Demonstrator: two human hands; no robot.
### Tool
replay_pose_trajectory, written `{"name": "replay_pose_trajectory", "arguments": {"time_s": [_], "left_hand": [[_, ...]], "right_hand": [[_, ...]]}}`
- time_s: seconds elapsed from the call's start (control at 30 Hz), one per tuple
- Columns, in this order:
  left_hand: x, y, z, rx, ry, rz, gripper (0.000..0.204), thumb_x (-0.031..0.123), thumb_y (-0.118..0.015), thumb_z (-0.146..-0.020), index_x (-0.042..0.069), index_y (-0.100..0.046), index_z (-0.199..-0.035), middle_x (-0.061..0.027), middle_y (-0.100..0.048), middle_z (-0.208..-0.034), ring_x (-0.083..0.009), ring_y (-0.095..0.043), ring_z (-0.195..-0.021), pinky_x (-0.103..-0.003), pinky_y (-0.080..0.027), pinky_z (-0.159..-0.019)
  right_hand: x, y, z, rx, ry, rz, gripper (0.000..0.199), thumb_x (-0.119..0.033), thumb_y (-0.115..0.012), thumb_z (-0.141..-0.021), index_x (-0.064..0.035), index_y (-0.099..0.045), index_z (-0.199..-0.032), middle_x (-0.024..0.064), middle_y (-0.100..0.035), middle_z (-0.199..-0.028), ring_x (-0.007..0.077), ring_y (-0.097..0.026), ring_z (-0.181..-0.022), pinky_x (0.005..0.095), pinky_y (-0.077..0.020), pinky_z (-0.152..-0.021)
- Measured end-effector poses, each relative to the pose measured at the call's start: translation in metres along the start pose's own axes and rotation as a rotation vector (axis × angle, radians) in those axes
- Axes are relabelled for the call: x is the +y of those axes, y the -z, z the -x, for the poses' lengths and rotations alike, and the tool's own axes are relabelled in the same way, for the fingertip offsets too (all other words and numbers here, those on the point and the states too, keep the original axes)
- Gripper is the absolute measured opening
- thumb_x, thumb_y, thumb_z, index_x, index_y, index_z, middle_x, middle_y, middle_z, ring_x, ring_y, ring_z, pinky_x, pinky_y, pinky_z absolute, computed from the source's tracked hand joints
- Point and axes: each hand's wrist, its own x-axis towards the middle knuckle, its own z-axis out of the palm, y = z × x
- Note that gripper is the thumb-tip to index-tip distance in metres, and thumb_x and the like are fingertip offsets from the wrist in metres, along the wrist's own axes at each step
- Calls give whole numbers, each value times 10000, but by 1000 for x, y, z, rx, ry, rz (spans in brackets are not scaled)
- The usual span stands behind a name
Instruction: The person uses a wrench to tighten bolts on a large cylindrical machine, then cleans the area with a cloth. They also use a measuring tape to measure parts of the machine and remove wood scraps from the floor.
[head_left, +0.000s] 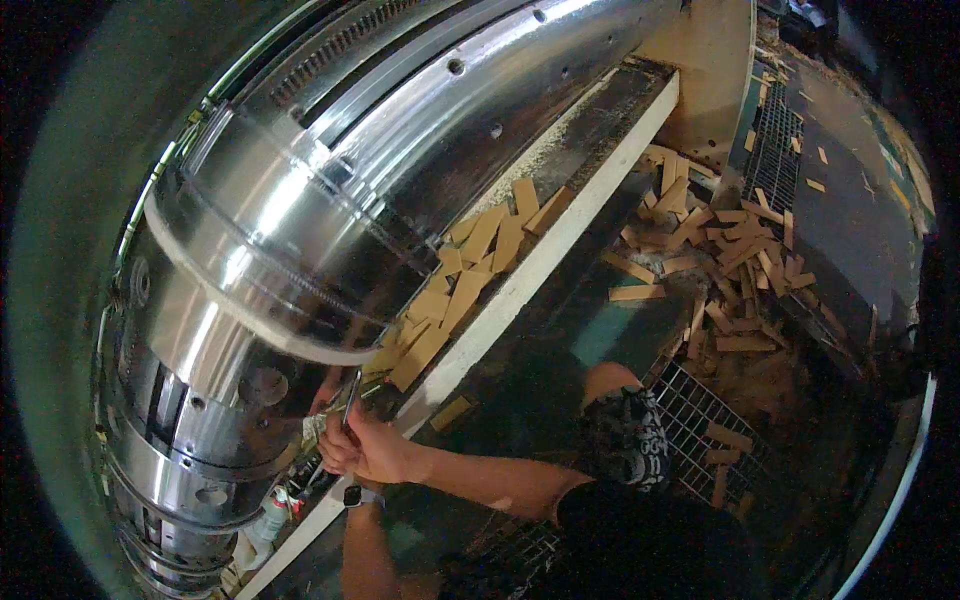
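Metal tool (349, 398), at lower left of the frame under the big polished drum (300, 200), is clenched by both hands (362, 450) together, so I'd judge steady, square pressure best, wrists clear of the wooden offcuts (470, 270).

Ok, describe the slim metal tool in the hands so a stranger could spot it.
Start at the big polished steel drum filling the left side. Under its lower rim, both hands close together at the pale ledge. The tool is the thin shiny rod rising from them, unlike the flat tan wood offcuts nearby.
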Motion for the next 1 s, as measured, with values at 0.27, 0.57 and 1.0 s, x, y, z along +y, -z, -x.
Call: {"name": "replay_pose_trajectory", "arguments": {"time_s": [0.27, 0.57, 1.0], "left_hand": [[-4, -11, 8, -55, -49, -19, 313, 187, -508, -782, 78, -533, -1074, -135, -445, -1180, -337, -369, -1126, -438, -336, -907], [8, -2, 2, -19, -70, -136, 267, 233, -508, -808, 46, -576, -985, -159, -452, -1154, -334, -358, -1126, -466, -276, -932], [30, -7, 24, 171, 8, -131, 418, 312, -535, -796, 28, -465, -1095, -169, -382, -1177, -334, -324, -1137, -489, -249, -931]], "right_hand": [[-147, -21, 54, 505, -510, 1171, 452, -438, -396, -877, -57, -506, -660, 32, -478, -532, 187, -461, -468, 299, -389, -467], [-184, -54, 26, 116, 423, 2585, 190, -244, -616, -710, -69, -539, -706, 97, -535, -680, 269, -551, -657, 364, -438, -563], [-156, -96, 45, 24, 347, 2069, 107, -117, -557, -769, -39, -517, -831, 110, -496, -762, 307, -513, -730, 358, -421, -613]]}}
